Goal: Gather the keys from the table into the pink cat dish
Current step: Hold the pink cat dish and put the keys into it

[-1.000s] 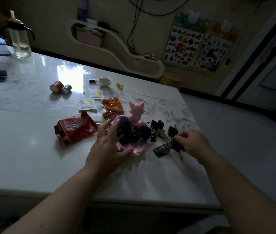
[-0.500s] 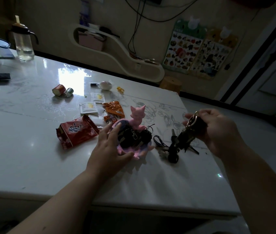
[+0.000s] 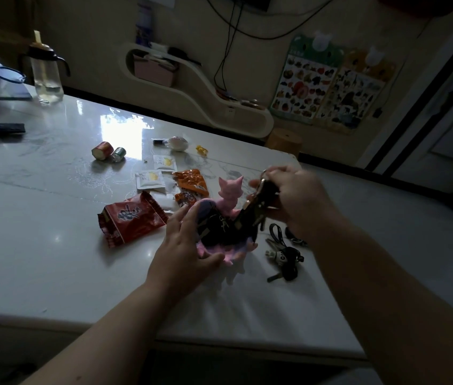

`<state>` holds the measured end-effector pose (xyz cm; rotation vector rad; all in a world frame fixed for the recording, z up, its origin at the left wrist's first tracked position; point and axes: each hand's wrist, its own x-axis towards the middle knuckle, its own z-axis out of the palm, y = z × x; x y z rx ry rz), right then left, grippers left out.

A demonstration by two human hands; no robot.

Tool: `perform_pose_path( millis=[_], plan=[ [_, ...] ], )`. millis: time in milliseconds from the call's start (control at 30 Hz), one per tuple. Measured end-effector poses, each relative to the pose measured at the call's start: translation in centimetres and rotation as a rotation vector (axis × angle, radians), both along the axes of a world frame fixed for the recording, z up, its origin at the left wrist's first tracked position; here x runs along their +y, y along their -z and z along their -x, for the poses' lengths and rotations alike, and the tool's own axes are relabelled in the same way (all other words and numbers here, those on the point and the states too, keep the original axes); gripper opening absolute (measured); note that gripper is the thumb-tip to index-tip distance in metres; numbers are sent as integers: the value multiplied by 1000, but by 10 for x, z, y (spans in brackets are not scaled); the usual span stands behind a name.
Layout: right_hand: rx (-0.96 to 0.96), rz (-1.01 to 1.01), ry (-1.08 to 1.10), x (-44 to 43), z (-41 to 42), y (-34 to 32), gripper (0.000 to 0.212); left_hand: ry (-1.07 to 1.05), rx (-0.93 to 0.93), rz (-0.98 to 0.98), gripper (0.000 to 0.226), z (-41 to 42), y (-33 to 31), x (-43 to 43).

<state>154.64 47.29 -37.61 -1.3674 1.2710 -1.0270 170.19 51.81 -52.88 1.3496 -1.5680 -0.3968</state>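
2 hands | left hand (image 3: 183, 251) cups glossy pink cat dish (image 3: 229, 200) | right hand (image 3: 294, 201) pinches metal keys (image 3: 247, 218)

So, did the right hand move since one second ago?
Yes. The right hand, holding a dark key bunch, rose from the white table and went left, over the pink cat-shaped dish.

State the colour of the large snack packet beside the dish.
The snack packet is red; head view.

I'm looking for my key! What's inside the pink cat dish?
A dark heap of keys fills the pink cat dish, and the right hand holds another bunch dangling into it. The dish's bottom is covered.
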Motion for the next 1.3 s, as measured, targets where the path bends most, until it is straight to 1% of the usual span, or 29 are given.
perform_pose_path(
  millis=[67,133,233,333,400,500,567,600,700,733,800,833,867,967,1033,1100,1167,1200,1267,1300],
  plan=[
    [156,19,13,-3,-13,16,13,-20,-5,11,102,1,-1,0],
    [292,63,18,-6,-26,29,14,-31,-7,22,101,2,-2,-1],
    [392,118,47,-14,-44,37,20,-30,21,30,95,2,-2,0],
    [447,133,46,-22,-59,42,18,-47,38,-18,106,2,1,0],
    [534,154,20,-24,-64,45,17,-51,41,-21,113,2,4,-1],
    [664,193,-18,-26,-64,49,19,-48,44,-13,114,1,4,-1],
    [690,218,-36,-25,-58,49,18,-50,31,-19,112,1,4,-1],
    [671,229,-44,-24,-53,47,17,-51,25,-29,111,0,4,-1],
    [524,266,-57,-19,-28,36,19,-43,17,-73,107,-1,4,0],
    [517,306,-41,-18,-16,32,17,-35,17,-84,106,-2,4,0],
    [604,381,5,-20,12,28,10,-26,21,-97,103,-2,4,0],
    [679,375,5,-20,27,29,13,-28,17,-101,102,-2,4,0],
    [763,328,-22,-21,41,33,19,-35,12,-103,101,-1,4,-1],
    [1060,67,-160,-18,69,58,44,-44,3,-107,99,-1,4,-1],
    [1151,-3,-146,-15,80,75,62,-40,-1,-112,99,-1,4,-2],
    [1142,14,-33,-11,87,88,71,-40,3,-114,99,-1,4,-2],
    [1078,11,87,-7,92,97,72,-46,-1,-110,98,0,5,-2],
    [1035,8,116,-6,93,100,66,-47,-1,-110,98,0,5,-2],
    [953,7,114,-3,94,103,45,-50,0,-111,98,0,5,-3],
    [929,8,113,-2,94,103,37,-50,-2,-114,99,-1,5,-3]
  ],
)
